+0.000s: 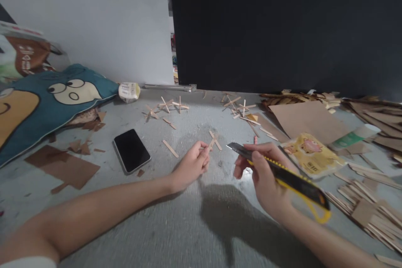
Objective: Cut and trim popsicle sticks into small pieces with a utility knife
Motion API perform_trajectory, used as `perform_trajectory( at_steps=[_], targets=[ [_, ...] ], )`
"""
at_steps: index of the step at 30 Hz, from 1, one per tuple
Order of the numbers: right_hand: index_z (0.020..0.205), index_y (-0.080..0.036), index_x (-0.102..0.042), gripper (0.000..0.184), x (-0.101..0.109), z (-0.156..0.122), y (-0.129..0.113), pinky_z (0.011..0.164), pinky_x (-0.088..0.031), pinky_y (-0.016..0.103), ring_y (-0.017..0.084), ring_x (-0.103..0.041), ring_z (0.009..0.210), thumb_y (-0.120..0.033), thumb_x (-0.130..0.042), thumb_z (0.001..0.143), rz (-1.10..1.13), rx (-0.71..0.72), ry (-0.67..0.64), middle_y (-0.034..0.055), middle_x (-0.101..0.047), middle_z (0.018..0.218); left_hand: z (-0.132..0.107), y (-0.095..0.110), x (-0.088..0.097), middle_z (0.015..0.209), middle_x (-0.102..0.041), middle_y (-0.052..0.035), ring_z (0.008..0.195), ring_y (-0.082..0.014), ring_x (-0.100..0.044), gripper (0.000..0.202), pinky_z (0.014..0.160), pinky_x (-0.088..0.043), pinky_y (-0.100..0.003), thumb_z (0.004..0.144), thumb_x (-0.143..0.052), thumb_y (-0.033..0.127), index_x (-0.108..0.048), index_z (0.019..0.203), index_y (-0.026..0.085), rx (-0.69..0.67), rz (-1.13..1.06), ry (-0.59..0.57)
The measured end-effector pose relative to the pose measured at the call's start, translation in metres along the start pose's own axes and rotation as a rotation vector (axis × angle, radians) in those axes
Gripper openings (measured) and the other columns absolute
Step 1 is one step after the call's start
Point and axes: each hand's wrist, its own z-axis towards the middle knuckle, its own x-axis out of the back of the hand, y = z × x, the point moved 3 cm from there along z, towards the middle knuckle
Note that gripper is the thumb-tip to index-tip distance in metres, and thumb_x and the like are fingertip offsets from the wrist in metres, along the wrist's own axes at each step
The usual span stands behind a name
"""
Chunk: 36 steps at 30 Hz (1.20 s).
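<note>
My left hand (190,165) rests on the grey floor with its fingers pinched on one end of a small wooden craft stick (211,145), which crosses another stick (215,140). My right hand (263,173) is wrapped round a yellow and black utility knife (293,181). The knife's blade tip (231,146) points left toward the sticks, a short gap away. Both forearms reach in from the bottom of the view.
A black phone (131,150) lies left of my left hand. Loose sticks (170,148) and glued crosses (166,106) are scattered behind. Cardboard sheets (309,119), a yellow packet (311,155) and stick piles (367,209) lie right. A blue cushion (47,104) is at far left.
</note>
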Motion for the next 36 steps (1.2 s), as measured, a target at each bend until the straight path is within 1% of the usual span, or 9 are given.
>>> perform_trajectory(
  at_steps=[3, 5, 9, 12, 15, 18, 24, 30, 36],
  targets=[
    [0.113, -0.025, -0.061, 0.018, -0.003, -0.005, 0.011, 0.052, -0.060, 0.027, 0.015, -0.072, 0.053, -0.041, -0.063, 0.105, -0.043, 0.089, -0.093, -0.0004, -0.076, 0.074, 0.000, 0.001, 0.000, 0.064, -0.033, 0.0106, 0.050, -0.0088, -0.029, 0.040, 0.052, -0.023, -0.024, 0.098, -0.055, 0.063, -0.046, 0.097, 0.024, 0.022, -0.038, -0.069],
    [0.113, -0.025, -0.061, 0.018, -0.005, -0.009, 0.022, 0.054, -0.060, 0.026, 0.016, -0.074, 0.057, -0.041, -0.064, 0.105, -0.099, 0.145, -0.156, 0.0004, -0.078, 0.076, -0.002, 0.001, -0.001, 0.065, -0.034, 0.0099, 0.053, -0.0095, -0.030, 0.041, 0.054, -0.025, -0.025, 0.098, -0.057, 0.064, -0.046, 0.096, 0.024, 0.007, -0.020, -0.087],
    [0.116, -0.024, -0.062, 0.017, -0.001, -0.014, 0.037, 0.056, -0.061, 0.026, 0.015, -0.074, 0.059, -0.038, -0.062, 0.105, -0.184, 0.173, -0.151, 0.0012, -0.078, 0.079, -0.007, 0.001, -0.005, 0.070, -0.039, 0.0076, 0.059, -0.0111, -0.036, 0.046, 0.058, -0.030, -0.025, 0.099, -0.056, 0.068, -0.045, 0.095, 0.024, -0.041, 0.061, -0.085],
    [0.115, -0.025, -0.062, 0.017, 0.000, -0.014, 0.037, 0.054, -0.059, 0.025, 0.015, -0.073, 0.058, -0.039, -0.062, 0.105, -0.183, 0.163, -0.140, 0.0006, -0.077, 0.078, -0.008, -0.001, -0.007, 0.071, -0.038, 0.0068, 0.060, -0.0114, -0.036, 0.049, 0.057, -0.030, -0.025, 0.101, -0.050, 0.072, -0.043, 0.092, 0.024, -0.023, 0.060, -0.092],
    [0.113, -0.025, -0.062, 0.018, -0.002, -0.011, 0.035, 0.052, -0.058, 0.025, 0.015, -0.073, 0.057, -0.040, -0.063, 0.105, -0.183, 0.138, -0.139, 0.0002, -0.077, 0.076, -0.007, -0.001, -0.007, 0.069, -0.034, 0.0076, 0.057, -0.0112, -0.032, 0.049, 0.054, -0.028, -0.025, 0.103, -0.043, 0.072, -0.045, 0.094, 0.024, 0.004, 0.021, -0.109],
    [0.113, -0.025, -0.063, 0.015, -0.003, -0.011, 0.034, 0.053, -0.059, 0.024, 0.014, -0.073, 0.057, -0.038, -0.063, 0.105, -0.169, 0.145, -0.148, 0.0001, -0.078, 0.077, -0.006, -0.001, -0.008, 0.067, -0.031, 0.0088, 0.056, -0.0112, -0.029, 0.049, 0.054, -0.028, -0.024, 0.104, -0.041, 0.071, -0.047, 0.096, 0.023, -0.010, 0.015, -0.131],
    [0.112, -0.025, -0.065, 0.008, -0.004, -0.014, 0.038, 0.055, -0.060, 0.022, 0.013, -0.074, 0.056, -0.029, -0.062, 0.105, -0.196, 0.188, -0.179, -0.0007, -0.079, 0.077, -0.009, 0.000, -0.010, 0.067, -0.036, 0.0084, 0.058, -0.0115, -0.032, 0.048, 0.056, -0.032, -0.025, 0.106, -0.039, 0.069, -0.048, 0.098, 0.023, -0.045, 0.081, -0.131],
    [0.115, -0.026, -0.064, 0.010, -0.004, -0.014, 0.039, 0.058, -0.062, 0.024, 0.014, -0.076, 0.059, -0.025, -0.061, 0.105, -0.189, 0.202, -0.203, -0.0009, -0.079, 0.078, -0.011, 0.001, -0.009, 0.067, -0.039, 0.0077, 0.058, -0.0123, -0.035, 0.040, 0.057, -0.033, -0.026, 0.110, -0.033, 0.058, -0.048, 0.099, 0.022, -0.068, 0.205, -0.122],
    [0.116, -0.025, -0.063, 0.010, -0.004, -0.014, 0.038, 0.059, -0.062, 0.025, 0.014, -0.076, 0.060, -0.025, -0.060, 0.106, -0.200, 0.213, -0.210, -0.0004, -0.079, 0.078, -0.011, -0.003, -0.006, 0.067, -0.041, 0.0071, 0.059, -0.0129, -0.038, 0.039, 0.059, -0.034, -0.027, 0.111, -0.033, 0.056, -0.049, 0.100, 0.023, -0.079, 0.270, -0.118]
  ],
)
